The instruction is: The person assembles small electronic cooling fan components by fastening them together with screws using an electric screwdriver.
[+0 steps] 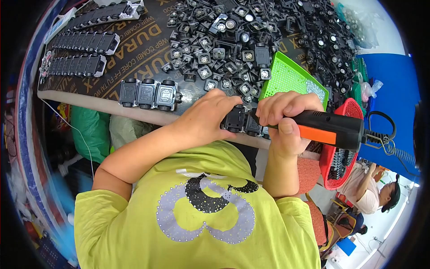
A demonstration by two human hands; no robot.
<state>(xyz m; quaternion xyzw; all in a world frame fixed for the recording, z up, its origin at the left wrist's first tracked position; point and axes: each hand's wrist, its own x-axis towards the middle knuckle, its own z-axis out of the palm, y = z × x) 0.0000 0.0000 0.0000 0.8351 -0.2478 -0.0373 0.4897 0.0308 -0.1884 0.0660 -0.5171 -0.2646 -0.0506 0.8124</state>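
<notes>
My right hand (291,117) is wrapped round a black and orange electric screwdriver (333,126), held almost level, its tip end pointing left. At the table's front edge stands a short row of black toy vehicle bodies with wheels (234,121). My left hand (204,115) grips the left end of that row between thumb and fingers. The screwdriver's tip end is close to the row, but my right fingers hide whether it touches. To the left lies another row of three such wheeled bodies (146,94), untouched by either hand.
A large heap of loose black parts (224,54) covers the back of the table. A green perforated tray (286,69) holds small silver screws. Right of it is a red basket (347,114) of black pieces. Longer wheeled rows (83,42) lie far left. A coiled cable (396,150) trails from the screwdriver.
</notes>
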